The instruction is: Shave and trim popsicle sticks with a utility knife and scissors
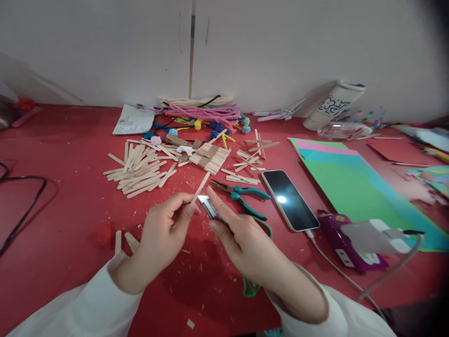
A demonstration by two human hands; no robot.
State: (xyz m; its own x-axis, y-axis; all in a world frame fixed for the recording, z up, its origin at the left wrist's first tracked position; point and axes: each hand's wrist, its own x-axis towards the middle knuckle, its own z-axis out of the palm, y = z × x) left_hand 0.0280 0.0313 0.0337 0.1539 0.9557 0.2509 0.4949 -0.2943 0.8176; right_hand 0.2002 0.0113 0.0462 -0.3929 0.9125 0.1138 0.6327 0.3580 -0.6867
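My left hand (168, 229) pinches a wooden craft stick (201, 186) near its lower end, and the stick tilts up to the right. In my right hand (238, 229) is a utility knife (210, 208), its blade pointing up left close to the stick; I cannot tell whether they touch. Just beyond the right hand lie teal-handled pliers (245, 193). A heap of craft sticks (140, 171) spreads behind the left hand. Beside it are sticks taped into a flat panel (210, 158). Two pieces of stick (118, 241) show next to my left wrist.
Right of the pliers lies a phone (291, 201) on a cable, near a purple power strip (351, 243). Coloured paper sheets (351, 178) lie further right. Pipe cleaners (203, 112), a paper slip (133, 120) and a leaning tumbler (333, 105) line the wall. Wood shavings dot the red table (168, 299).
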